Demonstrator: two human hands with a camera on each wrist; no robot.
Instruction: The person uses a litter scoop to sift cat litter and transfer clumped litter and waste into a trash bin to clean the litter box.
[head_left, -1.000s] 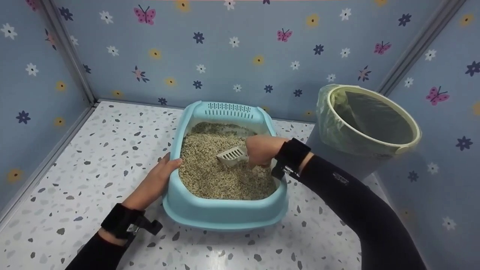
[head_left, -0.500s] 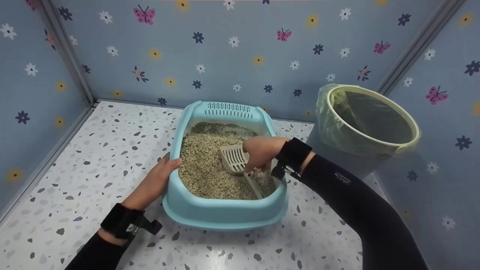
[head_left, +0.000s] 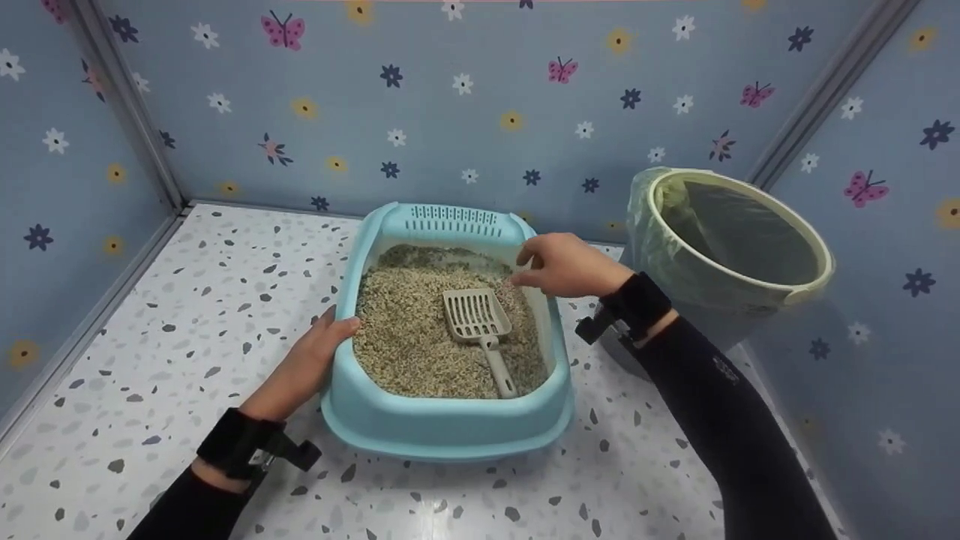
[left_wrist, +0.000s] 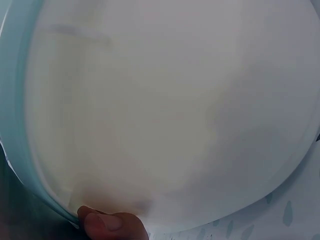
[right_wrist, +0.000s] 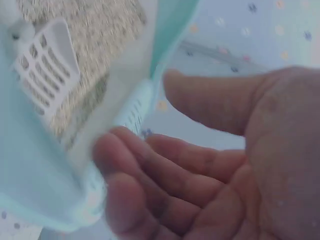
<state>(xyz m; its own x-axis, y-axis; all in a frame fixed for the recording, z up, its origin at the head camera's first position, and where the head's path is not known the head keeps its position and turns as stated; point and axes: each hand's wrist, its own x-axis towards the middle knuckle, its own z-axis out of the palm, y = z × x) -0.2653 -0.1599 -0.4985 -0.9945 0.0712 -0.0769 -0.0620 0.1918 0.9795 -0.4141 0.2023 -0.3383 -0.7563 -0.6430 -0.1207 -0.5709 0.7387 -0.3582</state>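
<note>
A light-blue litter box stands on the floor, holding tan litter. On the litter lies a beige slotted litter scoop, its handle toward the near rim. My left hand grips the box's left side, thumb over the rim; a fingertip shows at the edge in the left wrist view. Over the box's right rim is my right hand, holding nothing, with loosely bent fingers and thumb apart. In the right wrist view the scoop lies beyond these fingers.
A bin with a pale-yellow rim and a translucent liner stands to the right, close to my right forearm. Flower-patterned blue walls enclose the speckled white floor on the left, back and right.
My right hand has let go of the litter scoop, leaving it flat on the litter, and has moved up and right to the rim. The left hand keeps its place.
</note>
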